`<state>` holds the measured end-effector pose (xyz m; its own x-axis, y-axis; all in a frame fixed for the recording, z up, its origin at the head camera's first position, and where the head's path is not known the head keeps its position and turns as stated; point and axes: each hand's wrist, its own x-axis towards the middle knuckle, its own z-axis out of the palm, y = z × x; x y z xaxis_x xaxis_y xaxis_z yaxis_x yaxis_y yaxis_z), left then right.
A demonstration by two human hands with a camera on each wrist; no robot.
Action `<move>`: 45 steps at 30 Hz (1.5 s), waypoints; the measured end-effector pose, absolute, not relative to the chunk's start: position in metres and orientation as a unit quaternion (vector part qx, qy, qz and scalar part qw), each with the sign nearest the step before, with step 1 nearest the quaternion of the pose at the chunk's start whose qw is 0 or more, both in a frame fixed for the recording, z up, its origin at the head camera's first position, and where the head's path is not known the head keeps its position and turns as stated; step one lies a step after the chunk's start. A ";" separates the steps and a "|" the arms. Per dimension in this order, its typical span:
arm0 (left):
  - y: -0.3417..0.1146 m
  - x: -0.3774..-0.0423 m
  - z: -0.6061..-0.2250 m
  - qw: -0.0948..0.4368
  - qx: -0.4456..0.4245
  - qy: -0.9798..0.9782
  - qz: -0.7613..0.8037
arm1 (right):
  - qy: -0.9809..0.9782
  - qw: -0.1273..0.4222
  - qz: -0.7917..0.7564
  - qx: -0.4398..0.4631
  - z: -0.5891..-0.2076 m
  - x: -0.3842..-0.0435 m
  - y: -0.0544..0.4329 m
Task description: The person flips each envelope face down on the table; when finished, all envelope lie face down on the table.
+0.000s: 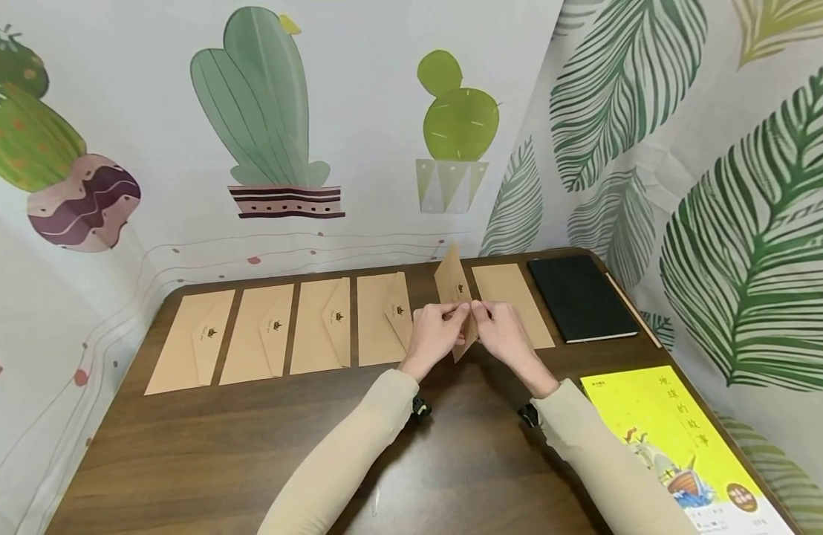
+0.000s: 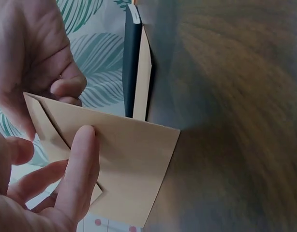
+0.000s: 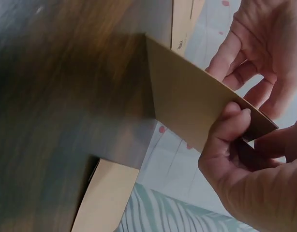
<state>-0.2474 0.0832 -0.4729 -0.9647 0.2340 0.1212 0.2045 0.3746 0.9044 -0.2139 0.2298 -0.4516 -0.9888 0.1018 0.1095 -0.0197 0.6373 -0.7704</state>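
Observation:
A kraft-paper envelope is held upright on edge close over the table, with its printed flap side turned left. My left hand grips it from the flap side, and one extended finger lies along its face in the left wrist view. From the other side my right hand pinches the same near upper corner, its bent fingers pressed to the plain back in the right wrist view. Both thumbs meet near the envelope's edge. Just right of it another envelope lies flat, plain side up.
Several envelopes with crown-printed flaps lie in a row to the left on the dark wooden table. At the right are a black notebook, a thin pencil-like stick along the edge and a yellow book. Patterned cloth hangs behind.

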 end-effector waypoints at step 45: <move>0.048 -0.246 -0.465 0.099 0.026 0.749 0.655 | -0.860 -0.111 0.499 -0.001 -0.495 -0.229 0.223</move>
<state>-0.2460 0.0479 -0.4650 -0.9790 0.1689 -0.1143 -0.0908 0.1411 0.9858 -0.2292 0.2226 -0.4946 -0.9756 -0.1093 -0.1906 0.1112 0.5027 -0.8573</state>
